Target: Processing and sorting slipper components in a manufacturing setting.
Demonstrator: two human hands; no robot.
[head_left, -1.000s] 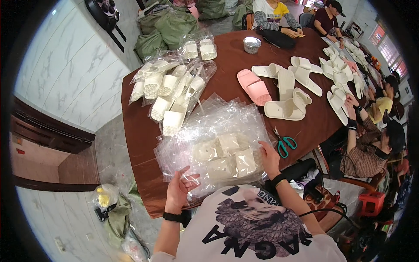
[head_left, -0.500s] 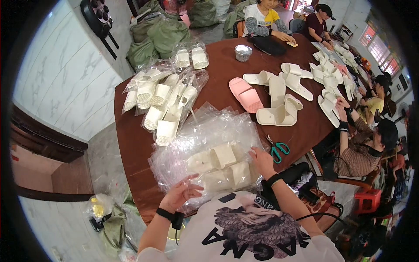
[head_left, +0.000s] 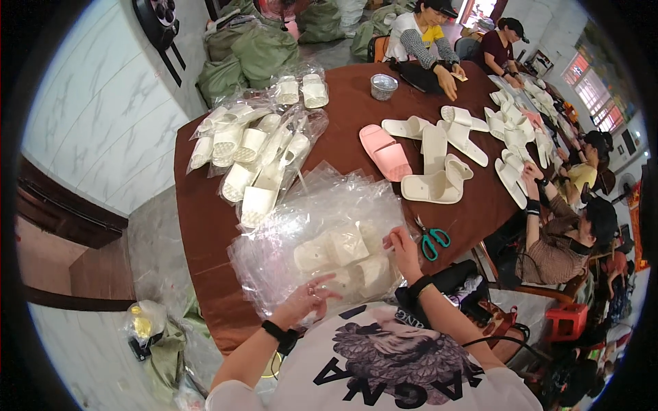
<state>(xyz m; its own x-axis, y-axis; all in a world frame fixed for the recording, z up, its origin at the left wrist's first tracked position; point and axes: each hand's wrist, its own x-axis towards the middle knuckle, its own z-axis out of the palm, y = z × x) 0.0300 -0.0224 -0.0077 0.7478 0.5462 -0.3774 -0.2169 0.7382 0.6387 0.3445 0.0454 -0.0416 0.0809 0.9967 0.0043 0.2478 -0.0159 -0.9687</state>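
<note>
Slippers (head_left: 317, 255) in cream, a pair by what I can see, lie flat under clear film on top of a loose stack of clear bags (head_left: 264, 250), at the near edge of the brown-covered counter (head_left: 205, 277). From my distant seat I read the step in hand as bagging: the pair seems to be inside its sleeve, with the film being settled around it.

My left hand (head_left: 310, 301) is open, fingers spread, low over the near left end of the pair; I see nothing gripped in it. My right hand (head_left: 403, 253) is at the opposite end, fingers curled in by the bag's edge. Glare on the film and the fisheye view leave me unable to tell whether those fingertips pinch plastic or merely rest close to it.

As I judge it, the next move calls for a sure hold on the top film alone at the right end, with the left hand steadying the pair, because the slick sheets underneath could easily drag along.

Beyond the stack, to the left, I have a pile of bagged slippers (head_left: 257, 205); ahead to the right, a pink slipper (head_left: 385, 152) and loose cream slippers (head_left: 430, 188). Teal-handled scissors (head_left: 434, 244) lie just beside my right hand.
</note>
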